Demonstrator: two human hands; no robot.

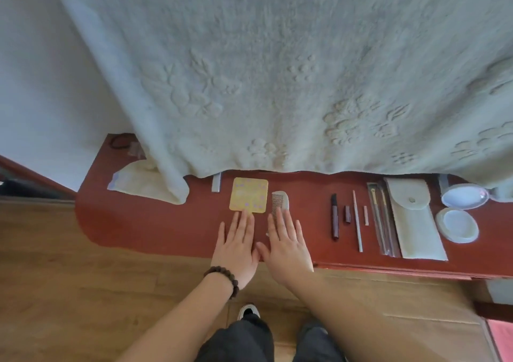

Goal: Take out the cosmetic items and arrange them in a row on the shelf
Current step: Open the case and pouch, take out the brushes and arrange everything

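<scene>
The yellow square compact [249, 194] is laid flat on the red shelf [155, 223], and the comb [279, 203] is set just beside it to the right, its long axis running from the near edge toward the curtain [277, 70]. Farther right, a row is seen — a dark tube [335, 217], a thin pencil [357, 220], a pale pouch [410, 217] and two round cases [458, 224]. The left hand [238, 250] is spread flat, its fingers [245, 217] touching the compact's near edge; the right hand [288, 248] is likewise splayed, overlapping the comb's lower end. Nothing is gripped by either. Both items lie directly ahead of the fingers — probably only nudging into line is needed.
</scene>
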